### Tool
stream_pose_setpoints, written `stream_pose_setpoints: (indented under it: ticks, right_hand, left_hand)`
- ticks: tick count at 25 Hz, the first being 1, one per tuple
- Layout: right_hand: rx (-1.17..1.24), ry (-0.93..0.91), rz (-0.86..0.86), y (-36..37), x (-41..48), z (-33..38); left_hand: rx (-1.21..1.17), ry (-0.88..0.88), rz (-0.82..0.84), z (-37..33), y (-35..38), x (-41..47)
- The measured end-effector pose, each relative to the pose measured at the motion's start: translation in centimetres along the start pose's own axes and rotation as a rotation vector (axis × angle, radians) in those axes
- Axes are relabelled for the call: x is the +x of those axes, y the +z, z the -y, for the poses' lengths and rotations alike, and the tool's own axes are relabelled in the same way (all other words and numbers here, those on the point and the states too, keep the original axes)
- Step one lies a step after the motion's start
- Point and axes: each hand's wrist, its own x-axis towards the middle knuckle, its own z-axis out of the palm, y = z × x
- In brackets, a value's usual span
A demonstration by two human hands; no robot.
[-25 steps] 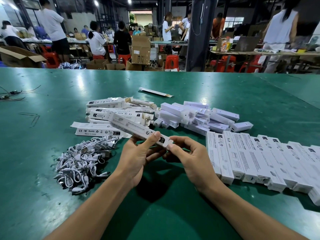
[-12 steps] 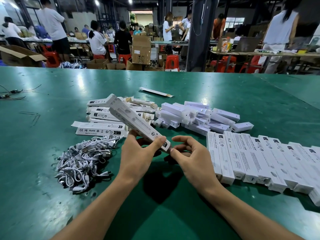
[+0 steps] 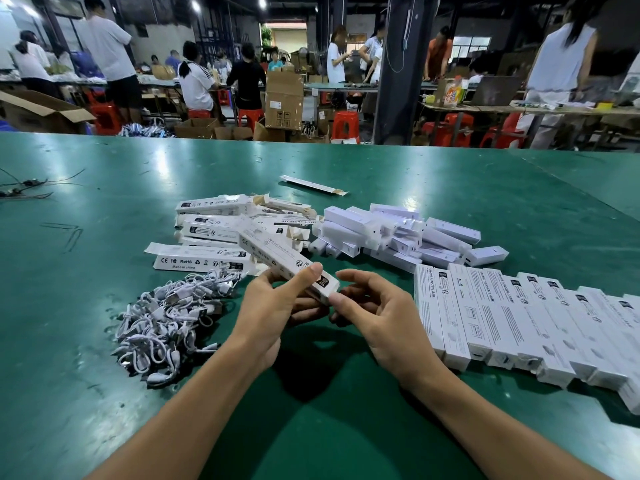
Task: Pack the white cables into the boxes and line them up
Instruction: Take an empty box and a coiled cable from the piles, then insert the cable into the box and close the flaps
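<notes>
My left hand (image 3: 266,317) pinches one box (image 3: 277,258) by its near end, thumb on top, fingers beneath. My right hand (image 3: 384,317) is loosely spread, thumb tip touching that end. Cables (image 3: 166,313) lie heaped near left, too tangled to count. A row (image 3: 519,320) of at least eight boxes lies right.

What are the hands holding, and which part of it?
The left hand grips a long white box near its closer end, thumb on top. The right hand only touches that end with its thumb.

Green table (image 3: 450,174) bears cables (image 3: 166,317), boxes (image 3: 519,317), perhaps wires (image 3: 27,188) far-left.
</notes>
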Motion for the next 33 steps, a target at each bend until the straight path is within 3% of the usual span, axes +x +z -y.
stream_pose_setpoints:
  ticks: [10, 21, 26, 27, 30, 33]
  right_hand:
    - [-0.209, -0.147, -0.056, 0.0, -0.7, 0.7]
    - [-0.295, -0.254, 0.017, -0.2, -0.9, 0.9]
    - [-0.321, -0.226, -0.022, 0.2, -0.7, 0.7]
    - [-0.316, -0.218, -0.034, 0.3, -0.6, 0.7]
    - [-0.370, -0.207, -0.133, 0.5, 0.4, 0.3]
    - [-0.535, -0.224, -0.258, 0.7, 2.8, 0.6]
  left_hand:
    - [0.085, -0.122, 0.126, -0.5, 0.5, -0.7]
    - [0.129, -0.131, 0.258, -0.8, -0.2, -0.7]
    - [0.039, -0.071, 0.170, -1.2, -0.5, -0.2]
    - [0.117, -0.019, 0.111, -1.0, -0.6, 0.0]
    - [0.642, 0.235, -0.061, -0.1, -0.9, 0.5]
    - [0.839, 0.428, -0.116, 0.6, -1.2, 0.7]
